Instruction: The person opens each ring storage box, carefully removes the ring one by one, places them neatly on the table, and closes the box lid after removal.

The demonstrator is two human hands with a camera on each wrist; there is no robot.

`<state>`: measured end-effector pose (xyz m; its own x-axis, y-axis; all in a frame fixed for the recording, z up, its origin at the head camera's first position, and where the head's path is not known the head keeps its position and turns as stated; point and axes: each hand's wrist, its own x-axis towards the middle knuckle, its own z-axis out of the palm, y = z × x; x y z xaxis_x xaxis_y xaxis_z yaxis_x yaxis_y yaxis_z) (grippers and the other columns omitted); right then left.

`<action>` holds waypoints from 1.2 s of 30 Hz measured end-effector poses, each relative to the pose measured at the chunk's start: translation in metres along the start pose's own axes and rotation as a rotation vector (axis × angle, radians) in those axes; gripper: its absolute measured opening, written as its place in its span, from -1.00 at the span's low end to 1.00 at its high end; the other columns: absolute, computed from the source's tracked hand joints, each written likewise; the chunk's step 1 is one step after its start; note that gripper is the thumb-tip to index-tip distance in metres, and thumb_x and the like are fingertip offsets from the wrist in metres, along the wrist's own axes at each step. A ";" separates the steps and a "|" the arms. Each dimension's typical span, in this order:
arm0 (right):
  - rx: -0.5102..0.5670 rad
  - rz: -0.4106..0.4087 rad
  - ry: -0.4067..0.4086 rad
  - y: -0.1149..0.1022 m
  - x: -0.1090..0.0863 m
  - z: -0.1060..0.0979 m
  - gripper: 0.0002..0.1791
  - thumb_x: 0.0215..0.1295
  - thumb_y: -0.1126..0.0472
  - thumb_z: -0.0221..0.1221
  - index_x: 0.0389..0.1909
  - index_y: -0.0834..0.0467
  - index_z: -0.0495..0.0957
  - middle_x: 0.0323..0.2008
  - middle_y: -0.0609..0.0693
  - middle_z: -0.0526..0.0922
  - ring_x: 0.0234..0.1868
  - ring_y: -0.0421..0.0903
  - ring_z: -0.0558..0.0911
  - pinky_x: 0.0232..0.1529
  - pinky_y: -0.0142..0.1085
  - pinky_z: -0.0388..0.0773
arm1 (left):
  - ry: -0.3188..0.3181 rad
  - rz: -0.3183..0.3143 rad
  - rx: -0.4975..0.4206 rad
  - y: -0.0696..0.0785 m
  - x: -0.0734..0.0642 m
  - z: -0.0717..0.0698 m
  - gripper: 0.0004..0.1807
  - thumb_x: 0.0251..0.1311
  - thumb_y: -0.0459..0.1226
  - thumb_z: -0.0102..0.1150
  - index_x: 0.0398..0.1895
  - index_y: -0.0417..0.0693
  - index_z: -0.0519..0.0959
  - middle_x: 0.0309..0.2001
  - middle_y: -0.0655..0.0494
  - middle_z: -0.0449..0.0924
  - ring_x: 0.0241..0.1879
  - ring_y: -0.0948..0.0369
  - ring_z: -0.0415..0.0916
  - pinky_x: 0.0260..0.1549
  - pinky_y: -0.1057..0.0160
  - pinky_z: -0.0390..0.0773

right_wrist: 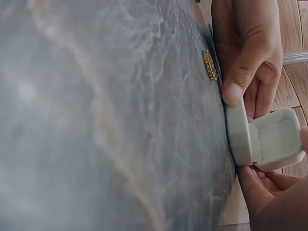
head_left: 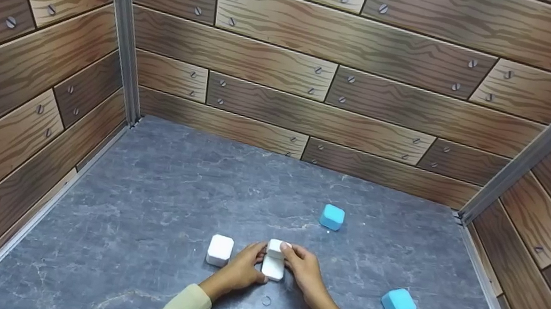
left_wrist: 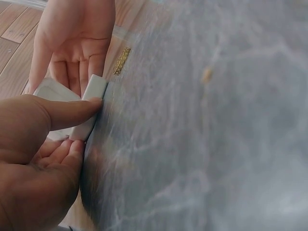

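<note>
A small white ring box [head_left: 273, 268] stands with its lid raised on the grey surface, between both hands. My left hand [head_left: 240, 270] grips the base from the left, with its thumb on the near edge in the left wrist view. On the other side my right hand [head_left: 306, 272] holds the box, thumb on the raised lid [right_wrist: 280, 137]. The lid's hollow inside shows in the right wrist view. A gold-coloured ring [right_wrist: 210, 65] with a textured band lies on the surface just on the near side of the box, touched by neither hand.
A second white box [head_left: 220, 250], closed, stands left of my left hand. Two light-blue boxes are on the right: one blue box [head_left: 332, 217] farther back, another blue box [head_left: 399, 304] nearer. Wood-patterned walls [head_left: 279, 52] enclose the surface at the back and sides.
</note>
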<state>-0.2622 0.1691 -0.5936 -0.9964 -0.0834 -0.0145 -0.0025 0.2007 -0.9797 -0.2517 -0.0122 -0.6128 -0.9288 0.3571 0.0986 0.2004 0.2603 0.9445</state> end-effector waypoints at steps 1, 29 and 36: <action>0.002 -0.003 0.003 0.000 -0.001 0.000 -0.36 0.45 -0.03 0.18 0.19 0.49 0.50 0.11 0.35 0.62 0.09 0.06 0.66 0.10 -0.19 0.65 | 0.000 0.000 0.000 0.000 0.000 0.000 -0.07 -0.15 -0.61 0.37 0.42 -0.40 0.25 0.33 -0.30 0.34 0.30 -0.12 0.40 0.34 0.06 0.42; 0.010 -0.063 -0.099 0.008 -0.013 -0.007 -0.27 0.37 0.14 0.28 0.35 0.55 0.29 0.28 0.45 0.45 0.27 0.19 0.54 0.09 -0.41 0.58 | -0.014 0.002 0.014 0.002 0.000 0.000 -0.14 -0.08 -0.64 0.35 0.40 -0.39 0.28 0.34 -0.34 0.31 0.32 -0.14 0.41 0.31 0.10 0.45; -0.023 -0.048 -0.185 0.010 -0.016 -0.014 -0.18 0.31 0.16 0.33 0.42 0.50 0.21 0.35 0.45 0.38 0.36 0.27 0.44 0.23 -0.23 0.54 | -0.018 0.048 0.044 0.001 -0.002 0.001 -0.13 -0.11 -0.66 0.34 0.40 -0.43 0.28 0.33 -0.33 0.35 0.31 -0.15 0.42 0.30 0.12 0.46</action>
<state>-0.2479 0.1862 -0.6002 -0.9626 -0.2709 -0.0068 -0.0536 0.2147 -0.9752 -0.2497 -0.0116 -0.6126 -0.9120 0.3863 0.1378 0.2589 0.2816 0.9239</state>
